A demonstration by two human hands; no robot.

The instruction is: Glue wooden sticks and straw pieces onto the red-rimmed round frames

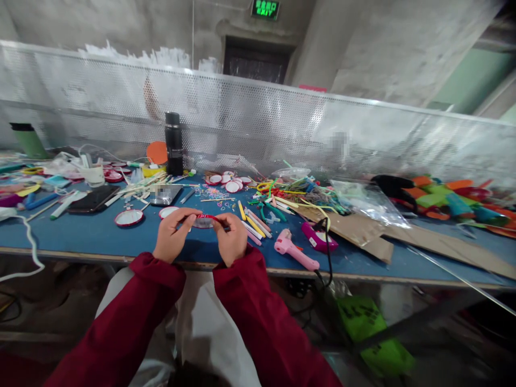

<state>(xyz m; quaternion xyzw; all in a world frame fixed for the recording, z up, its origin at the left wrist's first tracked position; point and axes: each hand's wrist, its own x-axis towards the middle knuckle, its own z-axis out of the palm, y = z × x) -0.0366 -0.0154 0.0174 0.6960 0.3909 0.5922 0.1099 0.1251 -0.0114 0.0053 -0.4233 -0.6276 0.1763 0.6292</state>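
1. Between both hands, just above the bench (100, 236) front edge, a small red-rimmed disc (204, 221) is pinched: left hand (171, 236) fingers closed on its left rim, right hand (230, 238) fingers closed on its right.
2. Held only by the rim, it could slip, I judge, and drop off the edge.
3. Close by the right hand lie coloured sticks (253, 223) and a pink glue gun (294, 251); its black cord (327, 252) hangs over the edge, so a passing sleeve might snag it.

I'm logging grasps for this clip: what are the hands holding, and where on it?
Both hands hold one small red-rimmed disc above the table edge: left hand at its left rim, right hand at its right rim, fingertips pinching.
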